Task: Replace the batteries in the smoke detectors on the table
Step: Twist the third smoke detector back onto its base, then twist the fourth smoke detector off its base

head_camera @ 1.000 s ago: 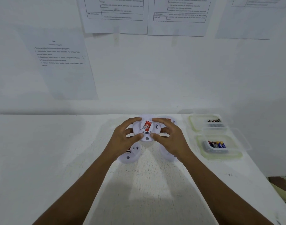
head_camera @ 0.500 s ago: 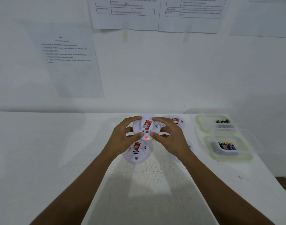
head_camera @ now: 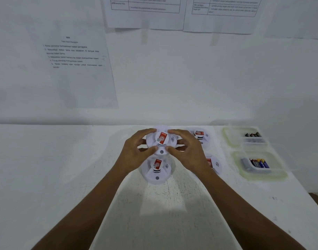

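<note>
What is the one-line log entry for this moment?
left hand: grips round white plastic smoke detector | right hand: grips same

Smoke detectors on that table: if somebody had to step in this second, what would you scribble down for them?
Hands: left hand and right hand both grip the held detector by its rim, face up, above the table.
Other units: the front detector lies below the hands. The far detector and right detector lie by the right hand. All are face up.
Batteries: in the near tub and far tub, at the right.
Done: cannot tell which units have fresh cells, and no cover shows open.
Left: open each, swap cells, close.
</note>
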